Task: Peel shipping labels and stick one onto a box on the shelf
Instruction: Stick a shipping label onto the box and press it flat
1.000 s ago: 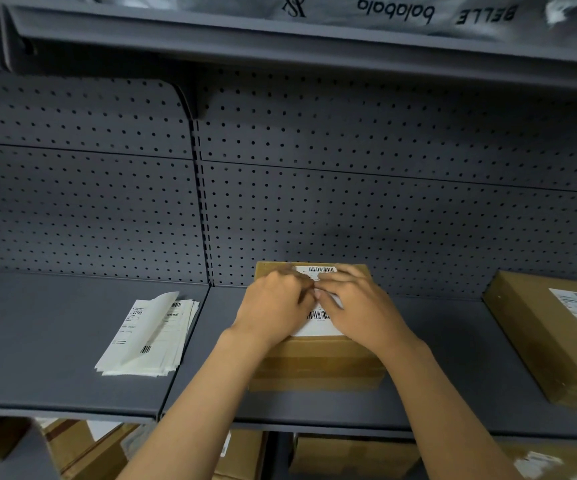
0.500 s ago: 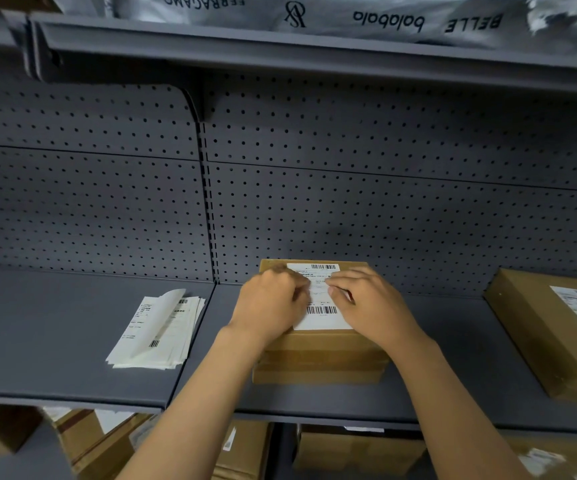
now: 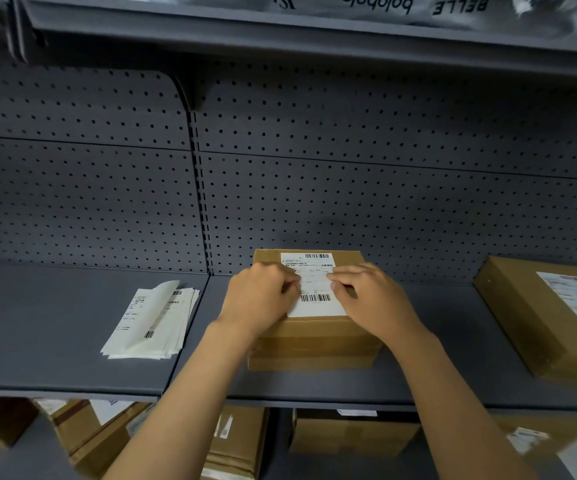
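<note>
A brown cardboard box [image 3: 315, 344] stands on the grey shelf [image 3: 436, 375] in the middle. A white shipping label [image 3: 315, 303] with barcodes lies flat on its top. My left hand [image 3: 263, 299] presses on the label's left side with curled fingers. My right hand [image 3: 370, 299] presses on its right side the same way. Neither hand holds anything. A stack of shipping labels [image 3: 152, 323] lies on the shelf to the left, its top sheet curled up.
Another labelled brown box [image 3: 550, 317] sits at the right end of the shelf. A perforated grey back panel [image 3: 349, 188] closes the rear. Several cardboard boxes [image 3: 349, 434] fill the shelf below. Grey printed bags [image 3: 384, 5] lie on the shelf above.
My hands have slid apart across the label, the left going left and the right going right, uncovering more of its middle. The view has shifted slightly.
</note>
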{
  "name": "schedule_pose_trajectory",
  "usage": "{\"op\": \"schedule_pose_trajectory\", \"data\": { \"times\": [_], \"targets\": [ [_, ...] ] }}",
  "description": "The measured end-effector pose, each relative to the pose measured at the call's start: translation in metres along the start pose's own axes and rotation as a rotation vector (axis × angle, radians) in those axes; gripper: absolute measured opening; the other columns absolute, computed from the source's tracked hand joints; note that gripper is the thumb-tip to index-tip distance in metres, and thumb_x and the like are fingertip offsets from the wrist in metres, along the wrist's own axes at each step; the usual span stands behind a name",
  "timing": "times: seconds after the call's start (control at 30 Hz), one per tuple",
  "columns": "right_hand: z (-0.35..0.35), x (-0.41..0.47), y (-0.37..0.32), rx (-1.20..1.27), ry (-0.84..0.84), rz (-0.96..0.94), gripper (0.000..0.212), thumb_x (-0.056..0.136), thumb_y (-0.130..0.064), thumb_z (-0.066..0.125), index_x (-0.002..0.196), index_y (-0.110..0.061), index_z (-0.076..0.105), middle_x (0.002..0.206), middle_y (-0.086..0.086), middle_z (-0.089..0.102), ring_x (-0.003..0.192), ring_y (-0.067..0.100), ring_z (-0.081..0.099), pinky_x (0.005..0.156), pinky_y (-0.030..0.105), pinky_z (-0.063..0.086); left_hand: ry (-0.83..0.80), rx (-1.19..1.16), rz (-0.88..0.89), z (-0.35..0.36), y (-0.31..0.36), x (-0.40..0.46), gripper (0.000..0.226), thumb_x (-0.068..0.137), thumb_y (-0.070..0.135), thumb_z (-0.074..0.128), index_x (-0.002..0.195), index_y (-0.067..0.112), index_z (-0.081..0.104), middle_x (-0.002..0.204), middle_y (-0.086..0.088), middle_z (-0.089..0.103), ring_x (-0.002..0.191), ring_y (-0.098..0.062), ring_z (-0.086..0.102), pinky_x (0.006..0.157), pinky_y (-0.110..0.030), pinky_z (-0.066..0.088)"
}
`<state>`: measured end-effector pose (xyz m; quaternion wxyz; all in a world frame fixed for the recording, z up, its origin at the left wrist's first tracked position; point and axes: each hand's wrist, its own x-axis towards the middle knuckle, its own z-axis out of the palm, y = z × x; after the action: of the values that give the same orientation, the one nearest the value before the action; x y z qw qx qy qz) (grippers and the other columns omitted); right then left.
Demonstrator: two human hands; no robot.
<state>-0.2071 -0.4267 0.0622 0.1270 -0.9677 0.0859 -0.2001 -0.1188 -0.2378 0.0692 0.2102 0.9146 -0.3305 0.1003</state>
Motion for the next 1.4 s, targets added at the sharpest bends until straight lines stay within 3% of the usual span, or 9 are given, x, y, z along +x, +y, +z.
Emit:
{"op": "schedule_pose_trajectory", "data": {
  "times": [0.17, 0.27, 0.37, 0.43, 0.5, 0.6, 0.9, 1.13, 1.4],
  "targets": [
    [0.003, 0.004, -0.009, 0.028, 0.019, -0.044, 0.029, 0.099, -0.029, 0.054, 0.118, -0.025, 0.075, 0.124, -0.013, 0.070, 0.122, 0.009, 0.053, 0.087, 0.022, 0.042, -0.002, 0.000, -0.011, 0.003, 0.005, 0.001, 0.029, 0.097, 0.038, 0.051, 0.104, 0.030, 0.078, 0.108, 0.008, 0.078, 0.094, -0.025, 0.071, 0.077, -0.037, 0.059],
    [0.007, 0.005, -0.020, 0.048, 0.012, -0.076, 0.027, 0.098, -0.030, 0.055, 0.115, -0.027, 0.075, 0.119, -0.013, 0.071, 0.118, 0.012, 0.054, 0.084, 0.026, 0.044, 0.023, -0.064, 0.002, 0.008, 0.013, 0.001, 0.031, 0.097, 0.031, 0.049, 0.113, 0.031, 0.075, 0.112, 0.000, 0.076, 0.097, -0.030, 0.070, 0.075, -0.038, 0.059],
    [0.012, 0.006, -0.027, 0.010, 0.031, -0.044, 0.025, 0.096, -0.036, 0.057, 0.112, -0.031, 0.075, 0.117, -0.014, 0.070, 0.115, 0.014, 0.053, 0.079, 0.026, 0.041, 0.006, -0.120, -0.033, 0.016, 0.016, 0.002, 0.040, 0.098, 0.027, 0.054, 0.136, 0.029, 0.064, 0.129, -0.007, 0.069, 0.130, -0.032, 0.058, 0.086, -0.041, 0.056],
    [0.013, 0.006, -0.027, 0.009, 0.069, 0.032, 0.024, 0.093, -0.045, 0.061, 0.108, -0.034, 0.076, 0.113, -0.017, 0.070, 0.113, 0.013, 0.054, 0.075, 0.027, 0.044, 0.015, -0.111, -0.071, 0.021, 0.014, 0.001, 0.048, 0.097, 0.030, 0.057, 0.145, 0.027, 0.057, 0.143, -0.003, 0.062, 0.154, -0.026, 0.031, 0.103, -0.042, 0.049],
    [0.012, 0.005, -0.023, 0.020, 0.102, 0.100, 0.023, 0.090, -0.049, 0.064, 0.103, -0.034, 0.076, 0.103, -0.018, 0.069, 0.108, 0.013, 0.055, 0.070, 0.028, 0.043, 0.072, -0.035, -0.108, 0.022, 0.009, 0.001, 0.055, 0.094, 0.036, 0.057, 0.147, 0.025, 0.055, 0.148, -0.002, 0.058, 0.158, -0.027, 0.017, 0.119, -0.042, 0.035],
    [0.007, 0.002, -0.012, -0.009, 0.122, 0.174, 0.021, 0.090, -0.045, 0.064, 0.105, -0.035, 0.075, 0.098, -0.014, 0.068, 0.105, 0.015, 0.057, 0.067, 0.028, 0.041, 0.078, 0.000, -0.177, 0.014, 0.004, -0.002, 0.055, 0.094, 0.041, 0.059, 0.147, 0.025, 0.054, 0.154, 0.000, 0.053, 0.160, -0.030, 0.009, 0.120, -0.046, 0.030],
    [0.006, 0.000, -0.013, 0.008, 0.160, 0.195, 0.025, 0.092, -0.045, 0.061, 0.110, -0.032, 0.074, 0.109, -0.010, 0.072, 0.108, 0.016, 0.056, 0.072, 0.031, 0.047, 0.056, -0.043, -0.193, 0.012, 0.015, -0.004, 0.055, 0.098, 0.040, 0.053, 0.151, 0.026, 0.050, 0.156, 0.000, 0.050, 0.159, -0.029, 0.011, 0.119, -0.048, 0.031],
    [0.016, -0.002, -0.028, -0.003, 0.127, 0.146, 0.043, 0.088, -0.055, 0.063, 0.120, -0.027, 0.071, 0.120, -0.007, 0.069, 0.122, 0.020, 0.047, 0.094, 0.041, 0.048, 0.034, -0.049, -0.202, 0.019, 0.024, -0.011, 0.058, 0.098, 0.045, 0.051, 0.152, 0.024, 0.046, 0.156, -0.004, 0.049, 0.160, -0.030, 0.009, 0.123, -0.046, 0.027],
    [0.004, -0.012, -0.003, -0.030, 0.102, 0.239, 0.046, 0.089, -0.059, 0.058, 0.122, -0.029, 0.070, 0.123, -0.006, 0.066, 0.123, 0.020, 0.047, 0.089, 0.039, 0.049, 0.000, -0.009, -0.297, 0.005, 0.001, -0.018, 0.067, 0.093, 0.065, 0.052, 0.149, 0.028, 0.048, 0.156, -0.003, 0.050, 0.158, -0.037, 0.011, 0.118, -0.054, 0.030]
  ]
}}
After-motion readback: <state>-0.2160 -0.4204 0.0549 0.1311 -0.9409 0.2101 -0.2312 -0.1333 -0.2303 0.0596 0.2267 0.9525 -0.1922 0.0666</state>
